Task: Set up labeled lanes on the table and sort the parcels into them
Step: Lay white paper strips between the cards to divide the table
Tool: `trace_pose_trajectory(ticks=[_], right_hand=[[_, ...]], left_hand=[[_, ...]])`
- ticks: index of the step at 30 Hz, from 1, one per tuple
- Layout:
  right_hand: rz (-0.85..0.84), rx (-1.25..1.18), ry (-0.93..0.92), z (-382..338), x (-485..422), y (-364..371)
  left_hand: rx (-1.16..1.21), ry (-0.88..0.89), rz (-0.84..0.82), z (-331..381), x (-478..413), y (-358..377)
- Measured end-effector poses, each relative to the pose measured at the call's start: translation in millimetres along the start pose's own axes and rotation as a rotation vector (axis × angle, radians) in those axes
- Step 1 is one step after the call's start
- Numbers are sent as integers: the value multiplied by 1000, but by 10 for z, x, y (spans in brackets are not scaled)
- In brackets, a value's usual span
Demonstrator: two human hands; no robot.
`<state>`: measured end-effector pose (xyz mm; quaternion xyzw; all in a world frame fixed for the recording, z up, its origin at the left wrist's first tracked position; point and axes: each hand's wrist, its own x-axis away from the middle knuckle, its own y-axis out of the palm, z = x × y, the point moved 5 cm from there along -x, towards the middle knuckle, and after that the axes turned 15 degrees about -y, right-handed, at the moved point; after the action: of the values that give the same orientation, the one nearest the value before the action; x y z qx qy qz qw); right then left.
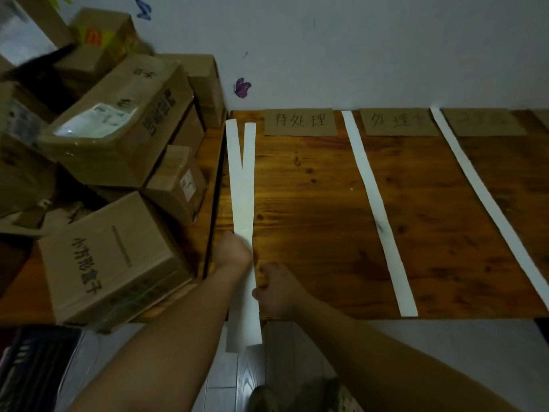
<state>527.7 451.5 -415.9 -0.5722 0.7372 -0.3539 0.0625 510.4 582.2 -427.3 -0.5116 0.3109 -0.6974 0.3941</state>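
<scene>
Several brown cardboard parcels (pixel 118 123) sit stacked at left, outside the lanes, crowding the left edge of the brown wooden table (pixel 312 203). Two long white paper strips (pixel 242 188) overlap along that edge and splay into a V near the wall. I note two more single strips (pixel 374 197) further right, with brown cardboard labels (pixel 300 121) between them. At the near edge my right hand (pixel 276 289) pinches the overlapped strips, fingers curled. The left hand (pixel 234 251) touches them; its fingers are hidden, so I cannot tell their state.

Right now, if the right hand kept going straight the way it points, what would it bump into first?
Probably the left forearm, just across the long white paper strip that the right hand grips. Depth is hard to judge.
</scene>
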Motion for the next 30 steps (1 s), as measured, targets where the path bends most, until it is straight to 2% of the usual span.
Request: trace_pose_trajectory(ticks=[3, 5, 8, 13, 17, 20, 22, 26, 30], right_hand=[[-7, 19, -40, -44, 51, 8], [14, 25, -67, -33, 82, 7], [57, -40, -34, 31, 135, 36], [99, -72, 27, 153, 179, 20], [107, -210, 59, 175, 141, 37], [127, -472, 85, 110, 116, 44], [182, -578, 57, 15, 101, -65], [315, -413, 53, -108, 138, -415], [354, -256, 90, -70, 377, -786]], left_hand=[[68, -64, -15, 19, 72, 44], [6, -66, -1, 41, 99, 57], [16, -58, -34, 54, 82, 32], [173, -133, -129, 27, 51, -22], [428, -181, -299, 13, 22, -64], [657, -223, -517, 60, 104, -130], [752, -219, -604, 129, 194, -216], [850, -148, -671, 339, 385, -410], [927, -76, -685, 704, 534, -634]])
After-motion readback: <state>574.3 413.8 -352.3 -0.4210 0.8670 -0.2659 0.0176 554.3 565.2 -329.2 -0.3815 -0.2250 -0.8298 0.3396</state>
